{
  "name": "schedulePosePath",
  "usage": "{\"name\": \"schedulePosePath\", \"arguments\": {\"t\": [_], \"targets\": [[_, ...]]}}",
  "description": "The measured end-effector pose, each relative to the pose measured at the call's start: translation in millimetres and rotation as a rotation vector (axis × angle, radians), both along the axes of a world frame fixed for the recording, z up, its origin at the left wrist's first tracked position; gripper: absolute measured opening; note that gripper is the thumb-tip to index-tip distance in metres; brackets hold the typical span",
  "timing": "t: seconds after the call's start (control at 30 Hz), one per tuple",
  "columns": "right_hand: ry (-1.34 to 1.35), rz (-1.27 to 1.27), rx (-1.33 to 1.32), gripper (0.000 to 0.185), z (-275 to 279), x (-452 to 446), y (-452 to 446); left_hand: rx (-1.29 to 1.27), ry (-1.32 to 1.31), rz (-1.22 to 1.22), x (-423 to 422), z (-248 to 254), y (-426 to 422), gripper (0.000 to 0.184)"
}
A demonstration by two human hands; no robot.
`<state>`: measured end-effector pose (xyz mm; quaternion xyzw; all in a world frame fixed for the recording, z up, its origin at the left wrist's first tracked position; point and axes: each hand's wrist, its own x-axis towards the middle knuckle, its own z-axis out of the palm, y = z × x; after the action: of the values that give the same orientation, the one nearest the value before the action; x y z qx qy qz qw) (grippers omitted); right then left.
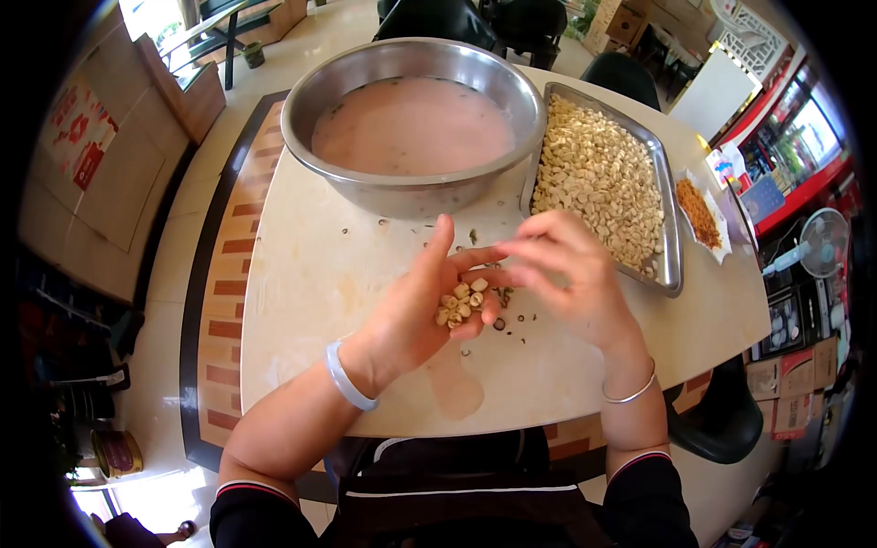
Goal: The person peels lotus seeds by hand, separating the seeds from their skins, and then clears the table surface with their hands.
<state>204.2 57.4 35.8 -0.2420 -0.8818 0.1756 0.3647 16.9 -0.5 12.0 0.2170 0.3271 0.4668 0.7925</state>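
A small heap of pale lotus seeds (464, 301) lies in the cupped palm of my left hand (416, 310), held over the table with the thumb stretched up. My right hand (574, 279) is beside it, its fingertips touching or very close to the left fingertips. Motion smears the right fingers, and I cannot make out anything between them. Beyond my hands stands a large metal basin (420, 194) of cloudy pinkish water (416, 128) with dark bits floating at its edge. A metal tray (674, 239) full of lotus seeds (598, 183) sits to the right.
Small dark scraps (500, 323) and a wet patch (455, 391) mark the pale tabletop (306, 301). Orange-brown shreds (698, 212) lie on white paper at the right edge. A dark stool (726, 416), cardboard boxes (793, 384) and a fan (822, 242) stand beyond the table.
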Motion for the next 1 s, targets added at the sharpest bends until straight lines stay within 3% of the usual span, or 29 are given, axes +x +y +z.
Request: {"name": "schedulePosePath", "arguments": {"t": [0.2, 0.3, 0.4, 0.5, 0.8, 0.9, 1.0], "targets": [[-0.146, 0.147, -0.041, 0.013, -10.9, -4.4, -1.2, -0.018, 0.016, -0.08, 0.4, -1.8, -0.3, 0.09], [0.033, 0.1, -0.305, 0.012, -11.9, -2.9, -2.1, 0.031, -0.01, -0.05, -1.4, 3.4, -2.2, 0.075], [0.104, 0.059, -0.288, 0.013, -12.8, 1.2, 4.0, 0.141, 0.179, 0.054, -4.2, -1.8, -3.3, 0.047], [0.146, 0.029, -0.297, 0.012, -10.1, -0.9, 2.4, 0.194, 0.136, 0.088, -5.7, -5.2, -3.9, 0.027], [0.057, 0.015, -0.013, 0.015, -11.0, -6.4, -9.2, 0.217, 0.196, 0.179, -8.9, -8.6, -4.1, 0.014], [0.312, 0.139, -0.501, 0.016, -21.0, -6.7, -5.9, 0.177, 0.132, 0.18, -7.6, -7.2, -4.5, 0.016], [0.477, 0.174, -0.848, 0.022, -16.2, -1.9, -3.6, 0.143, 0.374, 0.13, -5.5, 0.2, -4.0, 0.02]]}}
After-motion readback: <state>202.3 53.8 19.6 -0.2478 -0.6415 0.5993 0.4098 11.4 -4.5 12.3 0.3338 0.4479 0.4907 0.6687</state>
